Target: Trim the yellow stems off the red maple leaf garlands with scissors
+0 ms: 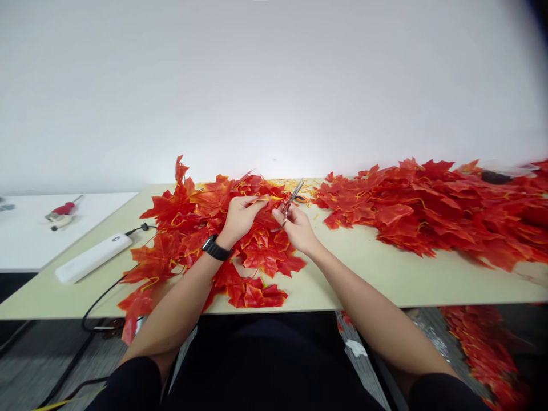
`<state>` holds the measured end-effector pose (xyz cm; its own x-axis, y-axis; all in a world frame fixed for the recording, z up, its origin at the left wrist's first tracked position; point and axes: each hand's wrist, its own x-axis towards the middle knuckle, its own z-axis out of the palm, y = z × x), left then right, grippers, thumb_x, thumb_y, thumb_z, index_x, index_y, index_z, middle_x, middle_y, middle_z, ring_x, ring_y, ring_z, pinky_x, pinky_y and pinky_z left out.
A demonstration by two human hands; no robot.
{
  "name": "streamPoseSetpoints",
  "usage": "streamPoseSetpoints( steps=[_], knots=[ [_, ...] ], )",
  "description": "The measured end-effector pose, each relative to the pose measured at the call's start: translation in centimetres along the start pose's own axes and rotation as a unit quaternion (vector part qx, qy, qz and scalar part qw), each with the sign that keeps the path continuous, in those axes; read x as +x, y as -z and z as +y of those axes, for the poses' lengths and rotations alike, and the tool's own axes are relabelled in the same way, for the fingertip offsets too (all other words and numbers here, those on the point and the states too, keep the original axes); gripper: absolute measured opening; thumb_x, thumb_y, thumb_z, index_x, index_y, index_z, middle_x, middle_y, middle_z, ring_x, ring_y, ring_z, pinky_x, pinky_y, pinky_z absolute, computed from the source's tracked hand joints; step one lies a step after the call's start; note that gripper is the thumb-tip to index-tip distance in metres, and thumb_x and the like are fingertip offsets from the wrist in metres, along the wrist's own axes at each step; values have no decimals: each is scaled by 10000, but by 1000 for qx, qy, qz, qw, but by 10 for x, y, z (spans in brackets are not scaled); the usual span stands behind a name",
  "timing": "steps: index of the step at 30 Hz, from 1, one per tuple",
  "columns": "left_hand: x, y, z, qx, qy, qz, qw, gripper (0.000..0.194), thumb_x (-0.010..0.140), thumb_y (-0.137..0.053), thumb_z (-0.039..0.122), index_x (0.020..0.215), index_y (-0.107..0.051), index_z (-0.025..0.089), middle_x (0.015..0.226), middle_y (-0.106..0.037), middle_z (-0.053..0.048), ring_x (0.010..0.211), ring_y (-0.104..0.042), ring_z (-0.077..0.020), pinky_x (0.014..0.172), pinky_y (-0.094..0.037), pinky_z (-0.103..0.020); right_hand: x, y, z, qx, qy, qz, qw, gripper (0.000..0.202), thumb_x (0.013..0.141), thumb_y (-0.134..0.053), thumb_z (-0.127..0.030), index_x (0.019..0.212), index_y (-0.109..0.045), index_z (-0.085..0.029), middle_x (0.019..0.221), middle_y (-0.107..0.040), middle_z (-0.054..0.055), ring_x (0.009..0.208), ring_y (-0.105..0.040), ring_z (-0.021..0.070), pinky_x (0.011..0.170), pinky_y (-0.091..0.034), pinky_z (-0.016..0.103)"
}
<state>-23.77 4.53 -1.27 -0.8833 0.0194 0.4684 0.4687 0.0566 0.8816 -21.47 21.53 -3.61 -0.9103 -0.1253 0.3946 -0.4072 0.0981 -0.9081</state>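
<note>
My right hand point(298, 229) is closed around a pair of scissors point(295, 190), their blades pointing up and away from me. Close by on the left, my left hand point(242, 218) pinches part of a red-orange artificial maple leaf; its fingertips are partly hidden, and a yellow edge or stem shows beside them. Beneath both hands spreads a loose heap of artificial maple leaves point(171, 251) with thin yellow stems. A dark watch point(216, 248) is strapped on my left wrist.
A larger pile of leaves point(428, 205) covers the table's right side. Yellow clippings point(295, 185) and an orange-and-black handle point(301, 199) lie behind my hands. A white device point(94, 258) with a black cable sits left. More leaves point(483, 348) are below the table.
</note>
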Motion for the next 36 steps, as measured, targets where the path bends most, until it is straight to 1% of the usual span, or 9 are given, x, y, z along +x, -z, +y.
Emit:
streamPoseSetpoints(
  steps=[4,6,14,18,21,23,27,30,36],
  knots=[
    [-5,-1,5,16,12,-6,1000,760,783,-736,733,458,-316,189,454,-311,27,466,-272,-77,486,-199,-284,1,1,0,-3,10,6,1000,538,811,-683,-720,868,-552,-202,824,-566,18,776,-530,156,775,-492,307],
    [-5,-1,6,13,16,-12,1000,804,780,-697,796,478,-259,193,457,-253,31,465,-198,-68,481,-136,-293,1,1,0,4,8,6,1000,545,805,-679,-726,853,-539,-201,815,-556,15,762,-514,151,772,-482,308],
    [1,6,4,6,15,-56,998,758,815,-634,821,510,-356,185,497,-328,22,495,-248,-78,498,-190,-291,4,2,-4,32,-6,14,999,568,743,-737,-716,810,-476,-216,729,-477,-17,676,-435,126,681,-424,293],
    [1,15,16,62,-15,-152,986,542,777,-786,675,684,-664,155,681,-627,-16,627,-518,-129,624,-404,-283,5,4,-6,32,16,9,999,558,771,-732,-702,774,-470,-209,723,-485,-15,680,-435,121,678,-416,283],
    [2,21,21,123,-40,-178,976,393,766,-846,515,789,-730,140,805,-708,-28,753,-610,-163,722,-462,-281,5,4,-5,44,20,-8,999,551,763,-763,-684,778,-503,-198,725,-501,-17,681,-449,115,675,-421,272],
    [4,22,20,121,-47,-149,980,332,804,-817,456,785,-713,141,800,-699,-17,755,-608,-154,737,-473,-272,5,4,-2,56,3,5,998,553,754,-775,-691,815,-531,-198,723,-518,-19,665,-469,115,649,-426,268],
    [9,21,8,21,-43,-35,998,252,822,-804,388,874,-708,161,884,-721,-24,823,-644,-162,804,-518,-275,5,7,0,51,-49,47,996,596,775,-721,-769,801,-513,-211,637,-530,-16,566,-478,126,558,-404,272],
    [9,17,1,-74,-17,39,996,265,815,-815,370,959,-712,173,957,-743,-45,863,-678,-175,822,-547,-286,4,11,-3,32,-31,56,997,629,791,-706,-782,708,-466,-207,569,-456,-28,517,-395,101,519,-325,260],
    [-2,5,-2,-148,-21,146,978,254,799,-830,327,962,-710,174,953,-744,-30,858,-684,-150,831,-551,-264,-7,11,-15,-16,35,-46,998,665,828,-718,-714,611,-366,-192,579,-304,-44,552,-247,75,534,-212,259]
  ],
)
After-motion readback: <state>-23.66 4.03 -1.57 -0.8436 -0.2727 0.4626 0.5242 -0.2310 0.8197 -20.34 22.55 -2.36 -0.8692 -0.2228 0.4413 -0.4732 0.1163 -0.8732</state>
